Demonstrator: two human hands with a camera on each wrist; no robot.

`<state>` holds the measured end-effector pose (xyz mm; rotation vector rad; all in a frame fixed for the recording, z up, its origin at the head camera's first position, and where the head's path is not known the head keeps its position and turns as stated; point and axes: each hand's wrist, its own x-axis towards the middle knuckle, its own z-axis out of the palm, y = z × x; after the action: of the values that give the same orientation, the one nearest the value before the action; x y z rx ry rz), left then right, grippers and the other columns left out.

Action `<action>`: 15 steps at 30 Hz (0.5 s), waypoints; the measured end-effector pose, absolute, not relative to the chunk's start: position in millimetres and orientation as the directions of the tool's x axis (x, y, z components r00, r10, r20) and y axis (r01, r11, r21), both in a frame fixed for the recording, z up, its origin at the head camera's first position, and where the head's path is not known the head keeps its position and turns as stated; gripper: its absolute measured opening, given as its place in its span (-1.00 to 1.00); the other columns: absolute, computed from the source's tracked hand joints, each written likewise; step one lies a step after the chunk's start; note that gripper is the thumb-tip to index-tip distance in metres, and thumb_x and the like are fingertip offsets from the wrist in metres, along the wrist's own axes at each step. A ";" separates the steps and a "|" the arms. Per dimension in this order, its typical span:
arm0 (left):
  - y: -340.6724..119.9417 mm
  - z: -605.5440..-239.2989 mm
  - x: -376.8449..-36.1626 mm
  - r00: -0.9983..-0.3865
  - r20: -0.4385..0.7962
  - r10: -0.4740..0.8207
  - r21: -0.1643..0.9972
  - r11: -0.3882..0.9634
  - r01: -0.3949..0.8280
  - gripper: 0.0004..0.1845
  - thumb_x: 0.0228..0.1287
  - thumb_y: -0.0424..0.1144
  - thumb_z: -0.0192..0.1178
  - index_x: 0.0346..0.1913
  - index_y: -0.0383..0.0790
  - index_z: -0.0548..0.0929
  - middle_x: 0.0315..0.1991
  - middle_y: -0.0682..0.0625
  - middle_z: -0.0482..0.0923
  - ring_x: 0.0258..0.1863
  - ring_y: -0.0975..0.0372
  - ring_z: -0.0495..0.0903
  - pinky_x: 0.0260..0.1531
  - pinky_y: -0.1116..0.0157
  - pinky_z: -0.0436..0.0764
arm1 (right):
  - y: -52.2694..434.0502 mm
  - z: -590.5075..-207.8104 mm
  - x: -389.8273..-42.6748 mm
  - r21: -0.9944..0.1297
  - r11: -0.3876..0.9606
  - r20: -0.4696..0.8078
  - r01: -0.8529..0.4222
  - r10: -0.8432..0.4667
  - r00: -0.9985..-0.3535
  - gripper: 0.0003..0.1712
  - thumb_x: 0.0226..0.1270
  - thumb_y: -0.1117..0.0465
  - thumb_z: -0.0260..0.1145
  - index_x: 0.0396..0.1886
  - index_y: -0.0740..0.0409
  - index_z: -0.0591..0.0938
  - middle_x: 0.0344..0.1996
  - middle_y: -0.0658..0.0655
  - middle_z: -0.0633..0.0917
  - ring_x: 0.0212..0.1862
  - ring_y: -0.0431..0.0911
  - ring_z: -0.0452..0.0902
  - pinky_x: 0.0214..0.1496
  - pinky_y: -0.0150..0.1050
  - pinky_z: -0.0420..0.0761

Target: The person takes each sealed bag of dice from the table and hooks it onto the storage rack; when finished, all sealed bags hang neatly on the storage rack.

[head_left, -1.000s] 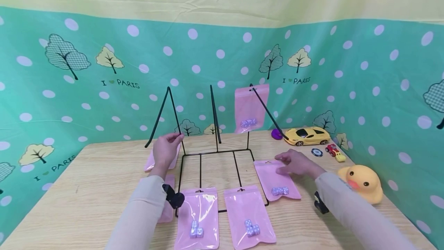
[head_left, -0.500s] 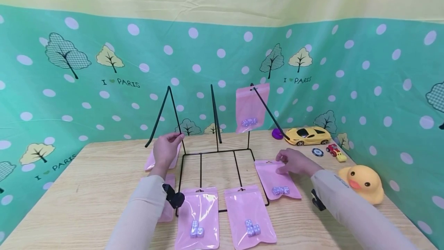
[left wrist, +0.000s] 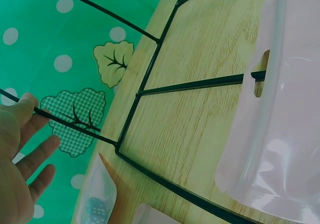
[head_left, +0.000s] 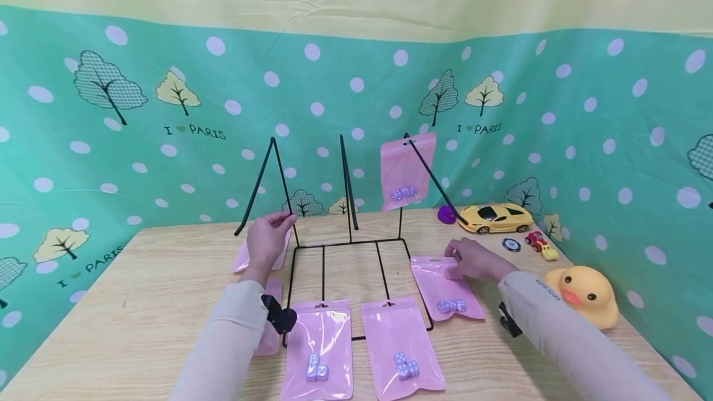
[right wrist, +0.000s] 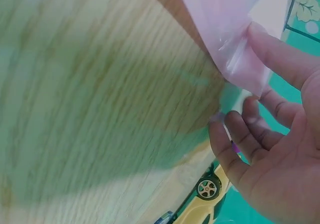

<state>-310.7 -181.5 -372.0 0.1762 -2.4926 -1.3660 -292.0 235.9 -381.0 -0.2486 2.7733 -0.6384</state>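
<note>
A black wire rack [head_left: 345, 245] stands mid-table, and one pink pouch [head_left: 405, 169] with dice hangs on its right hook. My left hand [head_left: 268, 237] holds the rack's left slanted strut between thumb and fingers; the left wrist view has the hand [left wrist: 22, 149] with the thumb on that wire [left wrist: 75, 126]. My right hand [head_left: 470, 258] pinches the top corner of a flat pink pouch [head_left: 445, 289] right of the rack; the right wrist view shows the thumb [right wrist: 280, 54] on the lifted pouch corner [right wrist: 235, 44]. Two more pouches [head_left: 317, 348] [head_left: 402, 346] lie in front.
Another pink pouch [head_left: 244, 257] lies behind my left hand and one sits under my left forearm. A yellow toy car [head_left: 496, 218], a purple object [head_left: 445, 215], a round chip [head_left: 510, 244], a small toy car [head_left: 539, 245] and a rubber duck [head_left: 585, 294] sit at the right. Patterned cloth walls surround the table.
My right hand has slid a little toward the pouch's top right corner and its fingers have closed on it. The left hand stays on the strut.
</note>
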 end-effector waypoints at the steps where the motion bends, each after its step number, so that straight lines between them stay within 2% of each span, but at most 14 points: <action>1: -181.5 -372.0 -310.6 -0.949 0.196 -0.246 0.840 0.542 0.033 -0.63 0.48 -0.10 0.25 0.15 -0.30 0.71 0.07 -0.25 0.69 0.12 -0.06 0.63 0.07 0.01 0.55 | 235.8 -380.9 -292.1 -0.444 0.890 -0.236 -0.101 -0.225 -0.945 -0.58 0.19 0.24 0.52 -0.03 0.30 0.57 -0.24 0.21 0.53 -0.20 0.04 0.48 -0.09 -0.03 0.59; 6: -181.9 -372.4 -310.8 -0.950 0.193 -0.247 0.839 0.543 0.030 -0.62 0.48 -0.08 0.25 0.15 -0.29 0.71 0.07 -0.24 0.70 0.11 -0.06 0.64 0.07 0.01 0.55 | 236.6 -382.9 -292.9 -0.446 0.891 -0.226 -0.088 -0.207 -0.952 -0.62 0.16 0.25 0.53 -0.12 0.29 0.57 -0.29 0.18 0.53 -0.24 0.02 0.47 -0.15 -0.09 0.57; 12: -181.7 -372.3 -310.1 -0.948 0.197 -0.250 0.839 0.543 0.031 -0.63 0.48 -0.10 0.25 0.15 -0.30 0.70 0.07 -0.25 0.69 0.11 -0.06 0.64 0.06 0.01 0.57 | 242.4 -390.8 -291.5 -0.513 0.857 -0.204 -0.046 -0.174 -0.963 -0.68 0.17 0.21 0.54 -0.27 0.18 0.54 -0.40 0.11 0.59 -0.32 -0.03 0.48 -0.25 -0.18 0.55; 15: -181.0 -371.8 -310.0 -0.950 0.192 -0.246 0.841 0.540 0.030 -0.62 0.49 -0.09 0.24 0.15 -0.29 0.71 0.08 -0.25 0.69 0.11 -0.06 0.64 0.05 0.02 0.57 | 245.9 -394.2 -289.7 -0.535 0.843 -0.189 -0.054 -0.182 -0.965 -0.69 0.19 0.19 0.53 -0.28 0.16 0.54 -0.42 0.09 0.58 -0.34 -0.04 0.46 -0.28 -0.20 0.52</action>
<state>-310.0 -181.0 -371.8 0.1794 -2.4934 -1.3693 -289.7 245.9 -394.2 -0.1815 2.7892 -0.7995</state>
